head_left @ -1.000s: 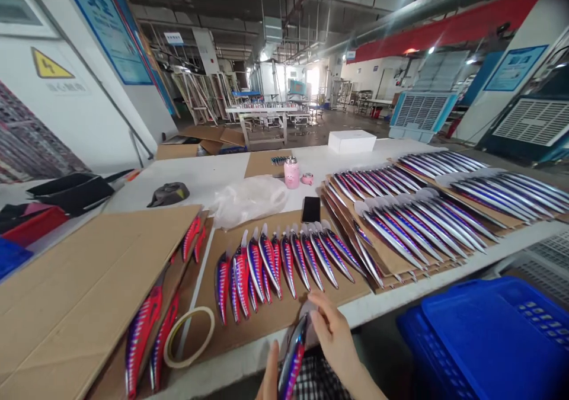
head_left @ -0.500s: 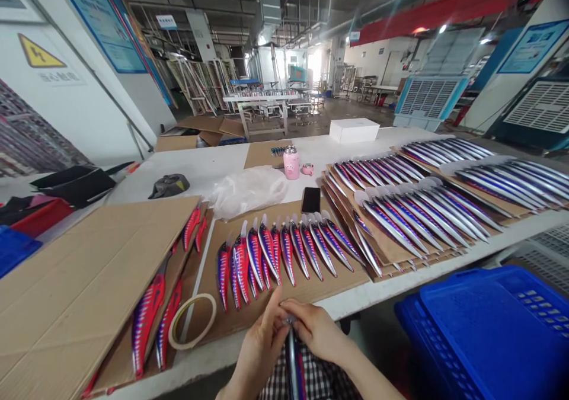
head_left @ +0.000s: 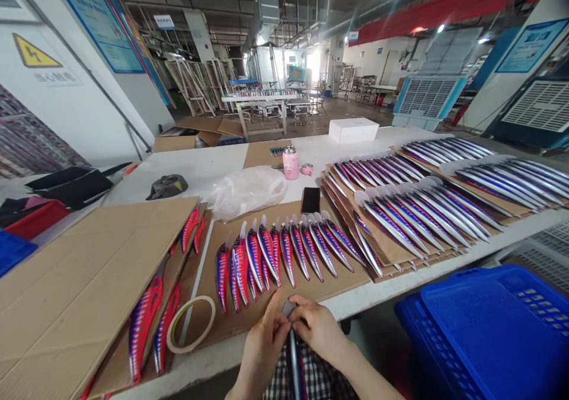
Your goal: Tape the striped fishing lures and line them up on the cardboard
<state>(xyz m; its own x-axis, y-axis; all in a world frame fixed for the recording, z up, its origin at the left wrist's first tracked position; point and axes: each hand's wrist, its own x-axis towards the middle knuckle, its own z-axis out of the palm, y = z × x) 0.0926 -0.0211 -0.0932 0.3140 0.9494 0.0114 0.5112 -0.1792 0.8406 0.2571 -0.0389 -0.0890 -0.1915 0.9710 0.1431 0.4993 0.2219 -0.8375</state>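
Between my two hands, over my lap, is a fishing lure [head_left: 294, 361] with a dark, silvery body and a clear lip at its upper end. My left hand [head_left: 265, 336] pinches that end from the left, its index finger pointing up. On the other side, the fingers of my right hand [head_left: 316, 330] are closed at the clear lip. Just beyond my hands, a row of purple and red striped lures [head_left: 285, 252] lies on a cardboard sheet [head_left: 329, 287].
A tape roll [head_left: 192, 324] lies left of my hands, beside stacked cardboard [head_left: 89, 269] with lures between layers. At right are more lures on cardboard [head_left: 400, 216] and a blue crate [head_left: 493, 329]. Farther back stand a phone [head_left: 310, 200], plastic bag [head_left: 249, 191] and pink bottle [head_left: 290, 164].
My fingers have shifted slightly at the lure's upper end, and more of the clear lip shows between them. The lures on the table have stayed put.
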